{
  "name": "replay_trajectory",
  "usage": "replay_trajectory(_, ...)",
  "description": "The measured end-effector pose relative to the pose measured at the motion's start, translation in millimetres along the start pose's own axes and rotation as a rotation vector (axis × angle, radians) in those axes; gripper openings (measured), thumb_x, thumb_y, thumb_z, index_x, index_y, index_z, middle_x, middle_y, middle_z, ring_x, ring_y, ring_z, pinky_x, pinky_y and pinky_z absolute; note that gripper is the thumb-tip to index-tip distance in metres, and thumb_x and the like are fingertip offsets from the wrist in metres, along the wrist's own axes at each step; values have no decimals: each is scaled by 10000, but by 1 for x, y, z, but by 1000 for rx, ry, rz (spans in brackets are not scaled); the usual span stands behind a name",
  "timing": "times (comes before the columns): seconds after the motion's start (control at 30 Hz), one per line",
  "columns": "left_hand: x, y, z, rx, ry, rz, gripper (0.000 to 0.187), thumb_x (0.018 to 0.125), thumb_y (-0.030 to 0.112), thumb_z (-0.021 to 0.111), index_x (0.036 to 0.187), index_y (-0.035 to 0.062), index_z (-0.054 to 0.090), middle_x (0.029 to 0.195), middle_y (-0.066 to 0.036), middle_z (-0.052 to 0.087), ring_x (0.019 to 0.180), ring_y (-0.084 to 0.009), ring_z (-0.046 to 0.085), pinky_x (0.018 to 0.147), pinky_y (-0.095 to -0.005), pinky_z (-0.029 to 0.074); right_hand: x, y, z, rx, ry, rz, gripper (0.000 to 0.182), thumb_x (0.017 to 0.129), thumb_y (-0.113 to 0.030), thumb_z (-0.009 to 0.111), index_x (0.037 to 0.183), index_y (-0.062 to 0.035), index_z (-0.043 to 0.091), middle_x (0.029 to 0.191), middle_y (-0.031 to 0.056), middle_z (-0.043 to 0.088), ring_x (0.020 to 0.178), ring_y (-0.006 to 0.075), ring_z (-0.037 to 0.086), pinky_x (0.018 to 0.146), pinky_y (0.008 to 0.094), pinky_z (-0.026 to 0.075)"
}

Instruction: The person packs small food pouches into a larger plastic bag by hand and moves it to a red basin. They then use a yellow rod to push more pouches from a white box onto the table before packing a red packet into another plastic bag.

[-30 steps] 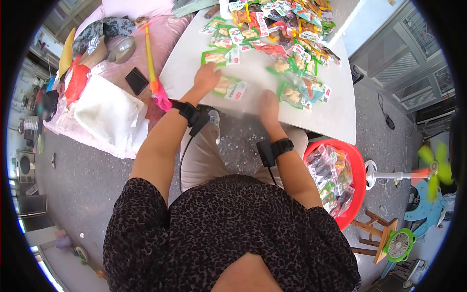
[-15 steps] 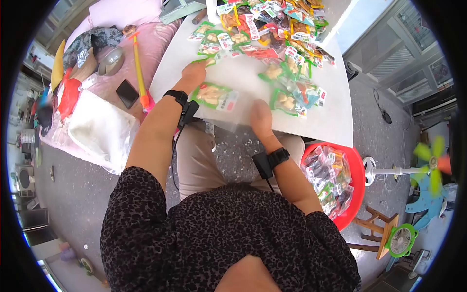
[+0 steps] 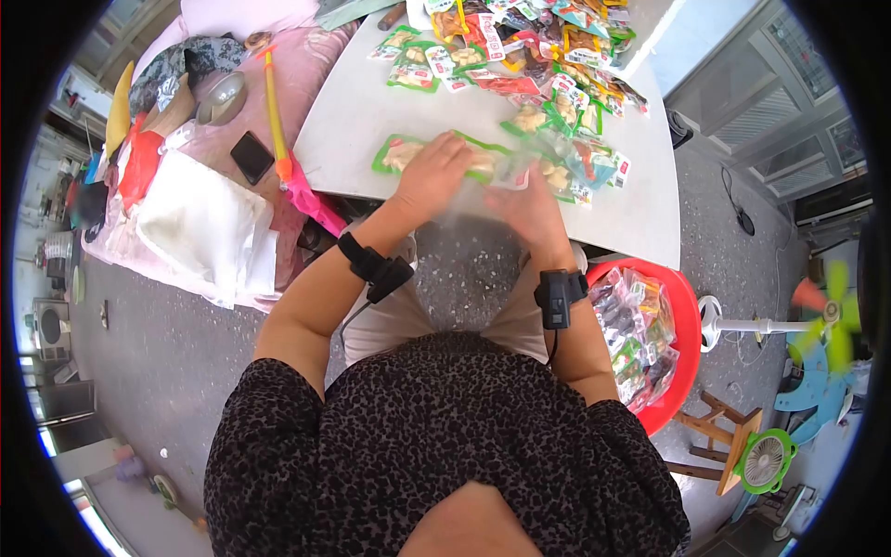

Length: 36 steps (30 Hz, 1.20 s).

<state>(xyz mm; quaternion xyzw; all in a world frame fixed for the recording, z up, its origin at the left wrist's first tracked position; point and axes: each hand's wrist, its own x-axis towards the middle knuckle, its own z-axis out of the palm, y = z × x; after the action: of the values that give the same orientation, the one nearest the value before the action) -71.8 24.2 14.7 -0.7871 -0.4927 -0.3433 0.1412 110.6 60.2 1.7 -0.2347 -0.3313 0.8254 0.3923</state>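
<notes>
My left hand [image 3: 432,176] lies on green snack packets [image 3: 397,153] at the near edge of the white table [image 3: 353,102] and grips them. My right hand [image 3: 531,202] sits just to the right, fingers closed on a clear plastic bag [image 3: 473,212] that hangs over the table edge. The two hands almost touch. The packets' right end is under the bag's film, blurred. More green packets [image 3: 580,167] lie just right of my right hand. A big pile of mixed snack packets [image 3: 529,46] covers the far side of the table.
A red basin [image 3: 685,325] full of packets [image 3: 636,334] stands on the floor at my right. To the left, a pink-covered surface [image 3: 306,65] holds a black phone [image 3: 251,156], a white bag [image 3: 200,223] and a metal bowl [image 3: 223,97]. Fans [image 3: 826,316] stand at far right.
My left hand came back from the far packets to the near table edge with green packets. My right hand shifted slightly right and closed on the clear bag; both hands now meet.
</notes>
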Motion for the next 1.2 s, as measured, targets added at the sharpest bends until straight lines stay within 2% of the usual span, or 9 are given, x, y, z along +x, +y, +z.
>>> replay_trajectory(0.13, -16, 17, 7, -9, -62, 42, 319, 618, 45, 521, 934, 9, 535, 1046, -148, 487, 1022, -310, 440, 861, -367, 374, -11, -5, -29, -38, -43, 74, 325, 805, -233, 471, 1081, -69, 423, 1042, 105, 504, 955, 273, 487, 782, 473, 383)
replay_trajectory(0.2, -19, 24, 7, -54, -89, 59, 319, 627, 48, 515, 944, 9, 532, 1066, -152, 474, 1031, -312, 432, 868, -364, 366, -19, -10, -32, 232, 118, 308, 288, 801, -145, 455, 1075, -62, 426, 1026, 109, 513, 931, 273, 505, 769, 479, 400)
replay_trajectory(0.27, -20, 31, 7, -97, -128, 74, 340, 641, 58, 511, 978, 12, 518, 1085, -159, 458, 1041, -317, 421, 875, -365, 358, -20, 0, -34, 159, 136, 174, 257, 797, -74, 424, 1051, -40, 442, 1001, 115, 525, 891, 266, 527, 756, 453, 427)
replay_trajectory(0.4, -28, 46, 10, 37, -90, -305, 402, 657, 137, 534, 1036, 12, 480, 1062, -168, 452, 1009, -332, 424, 846, -383, 363, -22, 12, -37, 135, 196, -81, 233, 790, 14, 377, 1004, 4, 469, 959, 127, 540, 831, 251, 556, 748, 381, 462)
replay_trajectory(0.57, -49, 37, 17, 9, -241, -549, 400, 674, 206, 518, 1020, 7, 491, 959, -162, 484, 894, -343, 461, 747, -420, 394, -33, 6, -44, 122, 326, -159, 236, 792, 19, 367, 1005, 5, 466, 946, 127, 545, 838, 243, 558, 746, 363, 464)
replay_trajectory(0.77, -48, 29, 19, -134, -277, -754, 178, 688, 183, 504, 724, 10, 527, 801, -165, 538, 740, -323, 512, 649, -396, 413, -38, 10, -53, 149, 320, -186, 257, 797, 12, 363, 1044, -5, 431, 956, 132, 538, 861, 255, 550, 759, 378, 458)
replay_trajectory(0.87, -47, 26, 21, -229, -263, -821, 175, 715, 164, 472, 716, -1, 528, 751, -189, 529, 712, -335, 508, 638, -391, 400, -42, 9, -44, 232, 323, -165, 260, 803, 3, 362, 1056, -7, 421, 981, 134, 526, 888, 263, 539, 774, 394, 450)
replay_trajectory(0.97, -47, 23, 25, -345, -219, -807, 192, 733, 152, 421, 745, -15, 513, 762, -231, 505, 756, -383, 475, 662, -448, 366, -40, 15, -42, 251, 356, -112, 263, 808, -4, 359, 1066, -12, 412, 1000, 136, 516, 905, 271, 529, 788, 406, 443)
replay_trajectory(1.2, -47, 29, 31, -377, -89, -742, 160, 741, 116, 425, 725, -21, 506, 751, -220, 508, 746, -371, 468, 662, -425, 363, -35, 25, -28, 245, 353, -105, 262, 801, 5, 361, 1058, -7, 411, 994, 141, 516, 895, 271, 533, 785, 401, 444)
